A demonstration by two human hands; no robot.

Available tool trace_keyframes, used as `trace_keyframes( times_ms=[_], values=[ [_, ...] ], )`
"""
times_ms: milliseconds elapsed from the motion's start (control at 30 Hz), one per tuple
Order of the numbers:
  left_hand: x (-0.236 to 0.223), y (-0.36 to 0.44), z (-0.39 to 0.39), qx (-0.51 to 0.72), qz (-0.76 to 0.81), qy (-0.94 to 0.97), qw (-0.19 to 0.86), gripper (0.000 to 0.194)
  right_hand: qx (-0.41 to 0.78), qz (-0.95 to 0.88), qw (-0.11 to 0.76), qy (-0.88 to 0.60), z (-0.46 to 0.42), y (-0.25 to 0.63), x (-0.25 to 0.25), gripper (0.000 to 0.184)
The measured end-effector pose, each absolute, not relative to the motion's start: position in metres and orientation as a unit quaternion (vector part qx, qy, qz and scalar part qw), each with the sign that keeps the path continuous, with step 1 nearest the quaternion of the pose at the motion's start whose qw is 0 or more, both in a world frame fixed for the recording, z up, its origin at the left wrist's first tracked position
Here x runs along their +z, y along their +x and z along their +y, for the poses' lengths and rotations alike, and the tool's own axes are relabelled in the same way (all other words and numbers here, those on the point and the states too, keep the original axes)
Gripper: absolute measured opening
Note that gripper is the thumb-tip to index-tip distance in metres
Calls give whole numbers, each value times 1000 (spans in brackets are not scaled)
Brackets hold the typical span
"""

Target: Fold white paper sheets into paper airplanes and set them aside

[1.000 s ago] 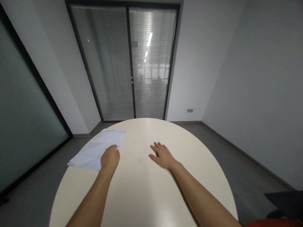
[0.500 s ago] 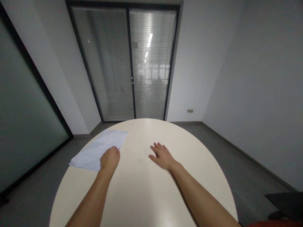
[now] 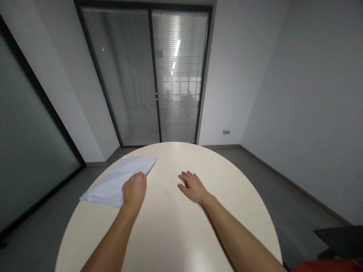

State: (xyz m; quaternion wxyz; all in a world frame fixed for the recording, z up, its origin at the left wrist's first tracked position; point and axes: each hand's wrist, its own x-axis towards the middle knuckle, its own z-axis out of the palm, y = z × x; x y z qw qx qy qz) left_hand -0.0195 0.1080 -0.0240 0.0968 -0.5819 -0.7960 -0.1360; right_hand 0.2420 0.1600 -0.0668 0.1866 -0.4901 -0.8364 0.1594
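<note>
White sheets of paper (image 3: pixel 112 185) lie on the left part of the round cream table (image 3: pixel 170 234). My left hand (image 3: pixel 135 189) is closed on their right edge, with the fingertips tucked out of sight and the far right corner slightly raised. Faint creases cross the paper, and I cannot tell how many sheets there are. To the right, my right hand (image 3: pixel 193 187) rests palm down on the tabletop, thumb and fingers apart, holding nothing.
Beyond the table stands a dark-framed glass door (image 3: pixel 154 75) with blinds. A frosted glass panel (image 3: pixel 28 151) is at the left. A wall socket (image 3: pixel 226 132) sits low on the far wall. At the lower right are a dark flat object (image 3: pixel 340 241) and something red (image 3: pixel 326 265).
My left hand has moved slightly right and turned, and the paper's right edge has shifted right and lifted a little. My right hand stays in place. The view has shifted slightly.
</note>
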Motion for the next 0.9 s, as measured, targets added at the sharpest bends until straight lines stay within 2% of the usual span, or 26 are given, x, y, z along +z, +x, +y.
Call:
trace_keyframes(
  times_ms=[200,300,433,600,667,733,800,900],
  values=[
    [-17,33,94,-130,-727,-672,64,34,120,-790,353,-488,159,240,-56,50],
    [-23,58,84,-114,-671,-733,14,30,91,-772,396,-488,154,239,-47,48],
    [-33,76,73,-150,-580,-796,-85,24,95,-797,344,-488,150,238,-50,48],
    [-36,78,70,-222,-493,-815,-211,26,127,-814,171,-540,147,240,-61,56],
    [-38,75,73,-236,-500,-808,-202,30,130,-819,148,-539,146,243,-60,55],
    [-44,70,77,-237,-529,-803,-136,37,118,-815,161,-543,144,244,-54,47],
    [-54,64,81,-197,-569,-795,-74,56,103,-803,180,-558,143,245,-49,37],
    [-65,58,82,-119,-588,-795,-85,70,96,-804,211,-548,140,242,-45,34]
  ],
)
